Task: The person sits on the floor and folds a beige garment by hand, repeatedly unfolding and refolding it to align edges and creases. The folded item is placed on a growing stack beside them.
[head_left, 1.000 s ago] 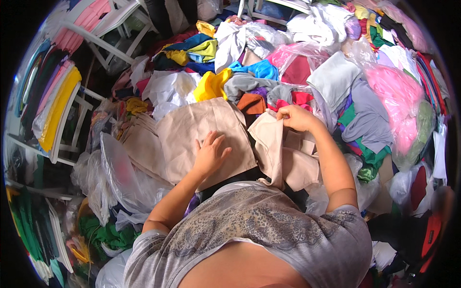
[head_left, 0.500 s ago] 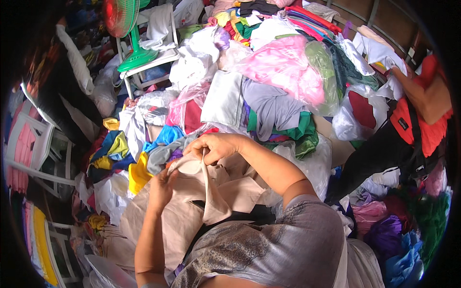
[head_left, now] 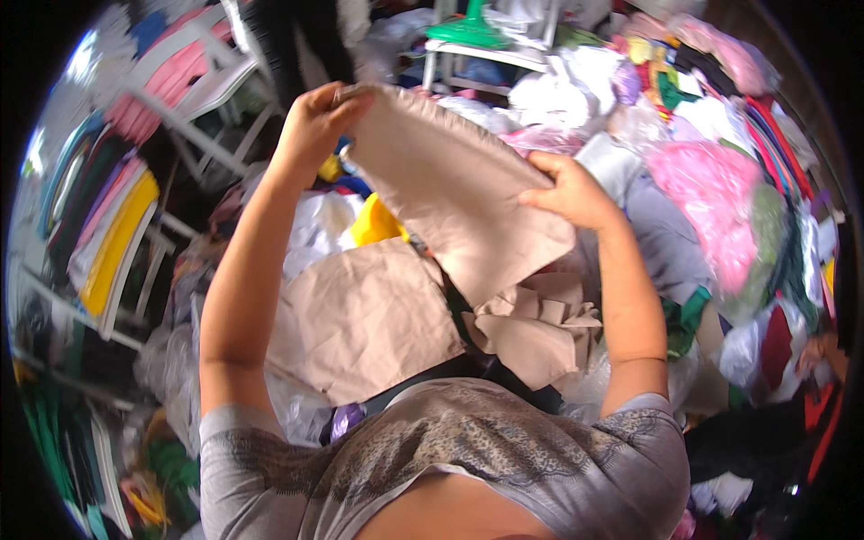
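A beige piece of cloth (head_left: 450,180) is stretched out in the air in front of me, tilted down toward the right. My left hand (head_left: 326,115) is closed on its upper left corner. At the right edge, my right hand (head_left: 571,193) pinches the cloth between thumb and fingers. Beneath it, flat beige cloth (head_left: 369,319) lies over my lap on the left. A loose heap of smaller beige cloth pieces (head_left: 540,328) sits on the right side of my lap.
Piled clothes and plastic bags surround me, among them a pink bag (head_left: 702,207) on the right. White chairs (head_left: 202,90) stand at left, one bearing folded cloth (head_left: 117,243). A green fan base (head_left: 468,34) rests on a white chair at the back. Another person's dark-clad legs (head_left: 301,45) show at far left.
My hands have risen and moved apart, lifting the beige cloth and spreading it between them; before, they were close together over my lap. The view has swung to the left.
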